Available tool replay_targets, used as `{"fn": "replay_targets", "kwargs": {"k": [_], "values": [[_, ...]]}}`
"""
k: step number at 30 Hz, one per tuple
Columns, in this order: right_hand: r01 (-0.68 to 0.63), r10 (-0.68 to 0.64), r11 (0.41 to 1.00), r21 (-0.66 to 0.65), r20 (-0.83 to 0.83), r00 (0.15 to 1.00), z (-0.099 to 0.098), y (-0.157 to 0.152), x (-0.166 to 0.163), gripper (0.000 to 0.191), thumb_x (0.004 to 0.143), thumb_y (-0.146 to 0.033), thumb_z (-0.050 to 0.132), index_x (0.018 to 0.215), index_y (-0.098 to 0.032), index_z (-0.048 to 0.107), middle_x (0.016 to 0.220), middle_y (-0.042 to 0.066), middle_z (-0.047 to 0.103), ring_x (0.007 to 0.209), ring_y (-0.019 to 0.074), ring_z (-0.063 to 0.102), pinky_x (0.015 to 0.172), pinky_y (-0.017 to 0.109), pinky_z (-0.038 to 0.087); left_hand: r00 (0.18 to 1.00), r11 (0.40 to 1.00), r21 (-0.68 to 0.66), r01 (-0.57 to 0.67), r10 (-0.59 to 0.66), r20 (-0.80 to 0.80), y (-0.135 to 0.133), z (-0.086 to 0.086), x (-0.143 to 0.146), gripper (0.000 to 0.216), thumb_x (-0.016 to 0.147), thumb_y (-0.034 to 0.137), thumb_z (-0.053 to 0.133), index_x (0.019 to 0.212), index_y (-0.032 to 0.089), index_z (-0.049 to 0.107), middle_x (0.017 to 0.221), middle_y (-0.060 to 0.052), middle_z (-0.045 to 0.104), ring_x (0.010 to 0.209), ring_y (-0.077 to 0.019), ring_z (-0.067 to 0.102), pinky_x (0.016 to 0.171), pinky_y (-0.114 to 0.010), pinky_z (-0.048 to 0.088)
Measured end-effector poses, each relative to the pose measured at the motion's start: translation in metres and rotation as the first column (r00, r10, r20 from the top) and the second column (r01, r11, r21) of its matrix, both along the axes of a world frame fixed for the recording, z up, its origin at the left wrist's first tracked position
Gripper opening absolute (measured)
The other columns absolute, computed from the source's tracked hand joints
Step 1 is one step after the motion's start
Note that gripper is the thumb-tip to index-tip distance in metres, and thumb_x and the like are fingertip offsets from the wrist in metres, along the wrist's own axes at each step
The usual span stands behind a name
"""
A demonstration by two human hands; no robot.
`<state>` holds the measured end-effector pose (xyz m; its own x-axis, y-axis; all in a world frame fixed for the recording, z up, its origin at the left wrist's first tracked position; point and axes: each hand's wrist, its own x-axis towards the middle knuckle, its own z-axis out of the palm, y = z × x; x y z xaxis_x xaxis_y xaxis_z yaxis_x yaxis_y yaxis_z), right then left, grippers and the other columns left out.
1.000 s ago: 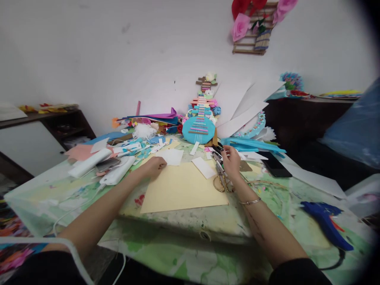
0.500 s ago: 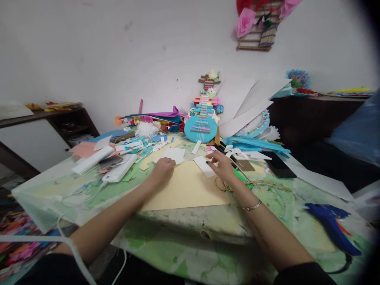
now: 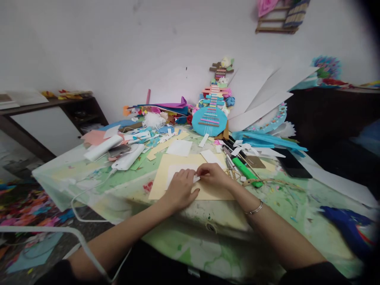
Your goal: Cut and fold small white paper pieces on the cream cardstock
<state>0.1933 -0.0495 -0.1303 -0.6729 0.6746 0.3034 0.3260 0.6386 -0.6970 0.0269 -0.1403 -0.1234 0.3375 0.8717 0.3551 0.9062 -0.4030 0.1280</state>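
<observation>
White paper piece (image 3: 178, 171) lies flat on a cream card sheet (image 3: 158, 186) near the front edge of the table (image 3: 89, 174), almost straight ahead of the person and between the two wrists. What shows of it is a pale, plain rectangle whose longer side seems to run left to right across the view; its near part is hidden under the left hand (image 3: 181, 189). That hand rests palm down on the piece, fingers close together and pointing away from the person, thumb reaching towards the piece's right edge. The right hand (image 3: 213, 174) comes in from the right, fingers curled and drawn together, and appears to pinch that same right edge just where the left thumb meets it, so the two hands touch over the paper's right end. Both are on it; the left covers more of it, while the right has only the edge. Just right of the right hand lie a green marker (image 3: 246, 172) and other pens, and further back stands a blue paper guitar (image 3: 210, 120) among coloured scraps. A second white sheet (image 3: 179, 147) lies just behind the card, and a white power bank (image 3: 128, 157) sits well to the left.
</observation>
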Motion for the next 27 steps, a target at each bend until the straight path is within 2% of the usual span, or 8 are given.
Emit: {"fn": "replay_targets", "kwargs": {"k": [3,5,7,13,16,19,23,27], "values": [[0.014,-0.014,0.995,-0.104,-0.004,1.0,-0.001,0.005,0.005,0.017,0.067,-0.007,0.055,0.076,-0.015,0.067,0.076,0.002,0.068,0.069,0.0139,0.061,0.065,0.024,0.046,0.998,0.998,-0.047,0.039,-0.036,0.048,0.0,-0.006,-0.025,0.018,0.08,0.025,0.051,0.094,0.016,0.056,0.094,-0.011,0.06,0.092,-0.0253,0.053,0.081,-0.038,0.043],[0.017,-0.013,0.992,-0.128,0.03,0.999,0.0,0.006,0.007,0.015,0.067,-0.008,0.056,0.074,-0.015,0.067,0.074,0.002,0.068,0.067,0.0137,0.06,0.063,0.023,0.045,0.983,0.99,-0.072,0.117,-0.106,0.15,0.003,-0.008,-0.042,0.015,0.081,0.018,0.046,0.085,0.017,0.06,0.092,-0.009,0.063,0.093,-0.0221,0.054,0.083,-0.034,0.043],[0.018,-0.009,0.99,-0.139,0.063,0.998,0.002,0.005,0.008,0.014,0.067,-0.01,0.056,0.074,-0.015,0.068,0.07,0.001,0.067,0.065,0.0132,0.059,0.06,0.022,0.043,0.95,0.982,-0.113,0.154,-0.116,0.292,0.007,-0.007,-0.058,0.016,0.079,0.017,0.048,0.082,0.018,0.063,0.092,-0.007,0.065,0.091,-0.0193,0.057,0.082,-0.03,0.044],[0.146,-0.134,0.985,-0.091,0.128,0.983,0.007,0.0,0.004,0.009,0.073,-0.018,0.056,0.069,-0.016,0.063,0.057,-0.003,0.056,0.055,0.0104,0.049,0.052,0.02,0.033,0.814,0.937,-0.345,0.059,0.155,0.56,0.021,-0.006,-0.087,0.021,0.075,0.034,0.054,0.076,0.018,0.067,0.078,-0.003,0.067,0.07,-0.0177,0.059,0.063,-0.025,0.044],[0.232,-0.225,0.971,-0.055,0.112,0.968,0.005,-0.001,-0.004,0.012,0.076,-0.02,0.054,0.068,-0.017,0.061,0.061,-0.002,0.057,0.059,0.0114,0.048,0.054,0.022,0.031,0.721,0.928,-0.373,0.009,0.252,0.645,0.026,-0.009,-0.09,0.023,0.072,0.037,0.058,0.079,0.016,0.065,0.069,-0.001,0.064,0.064,-0.0156,0.057,0.059,-0.024,0.041],[0.307,-0.301,0.95,-0.049,0.098,0.948,0.001,0.001,-0.011,0.011,0.077,-0.019,0.053,0.068,-0.017,0.06,0.064,0.0,0.06,0.062,0.0127,0.05,0.056,0.023,0.033,0.703,0.934,-0.345,-0.09,0.305,0.642,0.029,-0.009,-0.088,0.024,0.07,0.038,0.06,0.084,0.018,0.06,0.057,0.003,0.058,0.058,-0.0143,0.055,0.057,-0.023,0.038],[0.357,-0.348,0.929,-0.099,0.094,0.933,-0.006,0.006,-0.014,0.005,0.072,-0.018,0.058,0.076,-0.018,0.061,0.07,0.002,0.066,0.064,0.0138,0.057,0.058,0.023,0.038,0.689,0.913,-0.369,-0.177,0.382,0.616,0.034,-0.007,-0.086,0.038,0.069,0.043,0.061,0.097,0.02,0.05,0.059,0.005,0.059,0.058,-0.0156,0.056,0.057,-0.025,0.038],[0.391,-0.383,0.91,-0.138,0.083,0.92,-0.008,0.009,-0.013,0.014,0.069,-0.016,0.058,0.082,-0.019,0.059,0.072,0.001,0.068,0.064,0.0136,0.059,0.056,0.022,0.039,0.601,0.912,-0.403,-0.075,0.364,0.712,0.033,-0.007,-0.087,0.05,0.065,0.044,0.065,0.103,0.02,0.043,0.063,0.005,0.059,0.06,-0.016,0.057,0.059,-0.025,0.04]]}}
